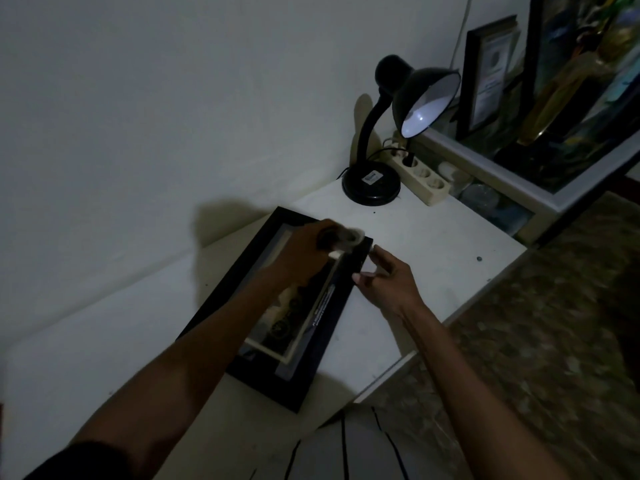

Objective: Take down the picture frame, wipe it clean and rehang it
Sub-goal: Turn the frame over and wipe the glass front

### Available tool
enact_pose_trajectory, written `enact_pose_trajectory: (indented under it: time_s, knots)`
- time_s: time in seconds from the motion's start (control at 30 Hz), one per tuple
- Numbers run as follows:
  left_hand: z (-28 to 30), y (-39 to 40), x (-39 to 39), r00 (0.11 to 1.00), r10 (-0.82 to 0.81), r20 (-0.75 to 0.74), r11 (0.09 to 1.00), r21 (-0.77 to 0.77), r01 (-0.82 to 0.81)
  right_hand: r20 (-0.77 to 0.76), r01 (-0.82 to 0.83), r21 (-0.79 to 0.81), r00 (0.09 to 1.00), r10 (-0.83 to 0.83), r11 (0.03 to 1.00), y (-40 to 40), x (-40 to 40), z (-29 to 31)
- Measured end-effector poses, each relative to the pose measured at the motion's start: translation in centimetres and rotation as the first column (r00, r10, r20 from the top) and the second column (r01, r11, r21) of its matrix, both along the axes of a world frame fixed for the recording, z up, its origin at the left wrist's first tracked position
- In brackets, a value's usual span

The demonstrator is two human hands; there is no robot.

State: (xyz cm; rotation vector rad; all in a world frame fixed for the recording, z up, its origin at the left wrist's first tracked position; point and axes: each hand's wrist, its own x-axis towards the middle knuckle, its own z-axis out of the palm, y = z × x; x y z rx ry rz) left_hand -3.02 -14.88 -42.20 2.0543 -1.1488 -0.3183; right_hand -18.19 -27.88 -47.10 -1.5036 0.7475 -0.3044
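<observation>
The picture frame (277, 317) is already down and lies flat on the white desk (433, 251). The left hand (304, 254) holds a pale wad, probably a cloth (107, 237), over its far corner. The right hand (384, 282), loosely open, touches the frame's right edge; wiping seems underway and rehanging is left.

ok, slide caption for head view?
Left hand wipes black picture frame on white table with a cloth; right hand steadies its edge.

Black picture frame (308, 382) flat on table (433, 244)

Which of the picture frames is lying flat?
The black frame under the hands lies flat on the white table; the other frames stand upright at right.
</observation>
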Motion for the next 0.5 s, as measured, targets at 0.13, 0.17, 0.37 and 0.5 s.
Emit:
enact_pose_trajectory:
  time_s: [0.13,0.17,0.37,0.5]
  knots:
    - [0.6,-2.3,-1.6,0.982,-0.146,0.118,0.989,0.051,0.141,-0.032,0.001,0.01,0.999,-0.001,1.0,0.2,-0.8,-0.2]
    - [0.6,-2.6,-2.0,0.965,-0.195,0.174,0.978,0.109,0.178,-0.032,0.005,0.04,0.999,-0.004,0.999,0.3,-0.9,0.0]
    - [1.2,-2.2,-0.9,0.914,-0.347,0.213,0.896,0.362,0.256,0.008,0.08,0.342,0.996,-0.088,0.936,1.0,-0.7,0.2]
    - [1.4,-0.7,-1.2,0.89,-0.416,0.187,0.852,0.422,0.31,-0.01,0.131,0.199,0.991,-0.132,0.971,1.9,-0.6,0.4]
